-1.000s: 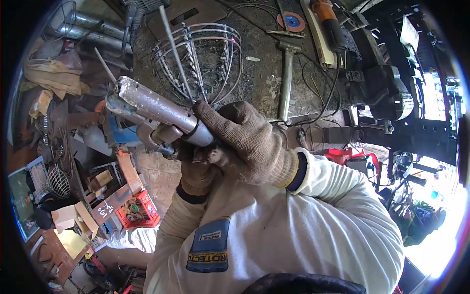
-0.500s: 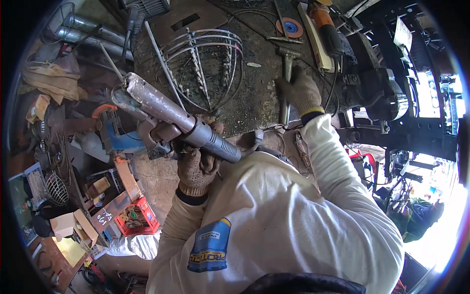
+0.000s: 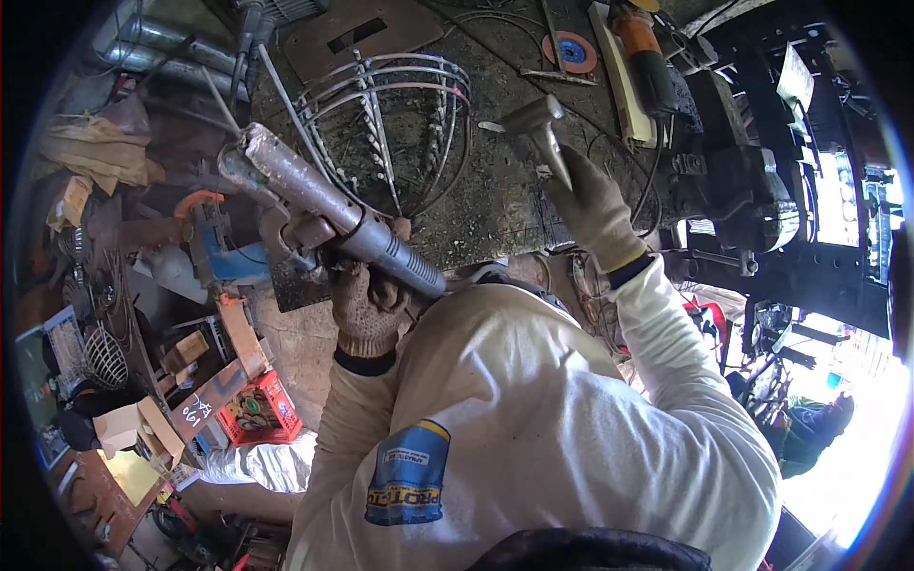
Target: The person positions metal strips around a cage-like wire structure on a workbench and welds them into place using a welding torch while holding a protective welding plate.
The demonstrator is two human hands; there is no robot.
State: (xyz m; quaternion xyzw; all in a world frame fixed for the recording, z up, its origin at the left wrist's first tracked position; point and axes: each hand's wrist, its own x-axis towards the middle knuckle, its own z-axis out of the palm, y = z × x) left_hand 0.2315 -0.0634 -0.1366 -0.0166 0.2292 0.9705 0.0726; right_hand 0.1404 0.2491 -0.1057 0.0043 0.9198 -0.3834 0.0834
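Note:
My left hand (image 3: 367,306), in a knitted work glove, is closed around the underside of a heavy grey metal tube (image 3: 319,198). The tube slants from the upper left toward my body. It has a ribbed end near my chest and rusty brackets on its side. My right hand (image 3: 592,202), gloved too, grips the handle of a metal hammer (image 3: 531,116). The hammer is raised over the workbench (image 3: 500,209), its head toward the left. Part of my left hand is hidden by the tube.
On the bench stands a curved metal rod frame (image 3: 381,124). Behind the hammer lies an abrasive disc (image 3: 571,51), with an orange and black angle grinder (image 3: 640,57) beside it. A bench vise (image 3: 747,190) is at the right. A red crate (image 3: 259,411) sits lower left.
My right hand has gripped the hammer and lifted it off the bench, turning its head leftward. The tube and my left hand have shifted slightly left.

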